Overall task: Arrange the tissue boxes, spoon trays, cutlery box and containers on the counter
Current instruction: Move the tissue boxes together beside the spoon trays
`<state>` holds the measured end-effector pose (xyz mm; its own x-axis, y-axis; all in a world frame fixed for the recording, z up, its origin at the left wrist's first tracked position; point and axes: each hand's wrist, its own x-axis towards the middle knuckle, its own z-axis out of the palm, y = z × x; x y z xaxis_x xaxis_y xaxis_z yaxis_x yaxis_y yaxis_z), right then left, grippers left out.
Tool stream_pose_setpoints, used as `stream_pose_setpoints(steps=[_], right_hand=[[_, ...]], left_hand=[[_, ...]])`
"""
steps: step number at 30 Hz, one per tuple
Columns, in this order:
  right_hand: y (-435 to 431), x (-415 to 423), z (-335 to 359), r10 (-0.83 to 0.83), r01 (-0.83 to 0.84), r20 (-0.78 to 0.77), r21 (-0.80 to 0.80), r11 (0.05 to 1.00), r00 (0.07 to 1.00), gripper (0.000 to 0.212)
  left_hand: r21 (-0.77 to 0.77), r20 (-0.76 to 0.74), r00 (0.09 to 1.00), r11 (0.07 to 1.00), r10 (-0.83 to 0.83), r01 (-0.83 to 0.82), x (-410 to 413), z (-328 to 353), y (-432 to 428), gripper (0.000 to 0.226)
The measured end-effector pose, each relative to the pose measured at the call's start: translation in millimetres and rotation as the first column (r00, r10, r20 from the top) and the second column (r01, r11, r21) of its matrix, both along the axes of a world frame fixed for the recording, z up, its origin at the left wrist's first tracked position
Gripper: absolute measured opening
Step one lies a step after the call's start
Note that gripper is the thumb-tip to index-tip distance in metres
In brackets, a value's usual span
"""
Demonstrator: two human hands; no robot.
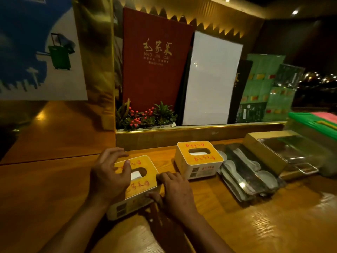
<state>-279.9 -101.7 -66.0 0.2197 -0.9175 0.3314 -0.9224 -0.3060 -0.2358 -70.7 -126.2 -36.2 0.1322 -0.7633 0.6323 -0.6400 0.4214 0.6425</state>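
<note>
Two white tissue boxes with yellow tops and red writing stand on the wooden counter (273,225). The near tissue box (140,181) is turned at an angle, and both hands are on it. My left hand (107,176) lies over its left side and top. My right hand (173,192) presses its right edge and front corner. The far tissue box (198,159) stands to the right, untouched. Right of it lie spoon trays (246,178) with white spoons, then a gold-rimmed cutlery box (269,154) and a green-lidded container (313,126).
Behind the counter a raised ledge (200,136) holds a planter with red berries (145,117), a red menu (155,61), a white board (209,79) and green menus (264,88). A gold pillar (94,61) rises at the left.
</note>
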Motion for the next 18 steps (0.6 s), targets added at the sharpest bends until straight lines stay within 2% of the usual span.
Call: stream_pose_setpoints(steps=[3, 5, 9, 11, 14, 16, 18], right_hand=[[-6, -13, 0, -0.068, 0.068, 0.017, -0.021, 0.997, 0.998, 0.049], [-13, -24, 1, -0.115, 0.115, 0.03, -0.016, 0.993, 0.993, 0.048], [-26, -41, 0, -0.175, 0.174, -0.016, -0.064, 0.983, 0.984, 0.049], [-31, -46, -2, -0.217, 0.212, -0.034, -0.102, 0.972, 0.976, 0.051], [-36, -52, -6, -0.262, 0.256, -0.022, -0.143, 0.956, 0.965, 0.052], [-40, -56, -8, -0.262, 0.259, -0.001, -0.134, 0.957, 0.965, 0.053], [-43, -60, -8, -0.255, 0.256, 0.022, -0.117, 0.96, 0.967, 0.054]], left_hand=[[-0.002, 0.02, 1.0, 1.0, 0.0, 0.001, -11, -2, -11, 0.015], [0.089, 0.033, 0.999, 0.996, -0.025, 0.022, -13, -12, -18, 0.019], [0.299, 0.048, 0.996, 0.953, -0.071, 0.053, -19, -35, -23, 0.048], [0.376, 0.001, 0.998, 0.924, -0.07, 0.065, -23, -45, -25, 0.062], [0.5, -0.2, 0.976, 0.848, -0.082, 0.174, -32, -54, -26, 0.074], [0.516, -0.313, 0.945, 0.819, -0.093, 0.251, -42, -52, -24, 0.074], [0.487, -0.343, 0.932, 0.827, -0.115, 0.281, -51, -48, -22, 0.067]])
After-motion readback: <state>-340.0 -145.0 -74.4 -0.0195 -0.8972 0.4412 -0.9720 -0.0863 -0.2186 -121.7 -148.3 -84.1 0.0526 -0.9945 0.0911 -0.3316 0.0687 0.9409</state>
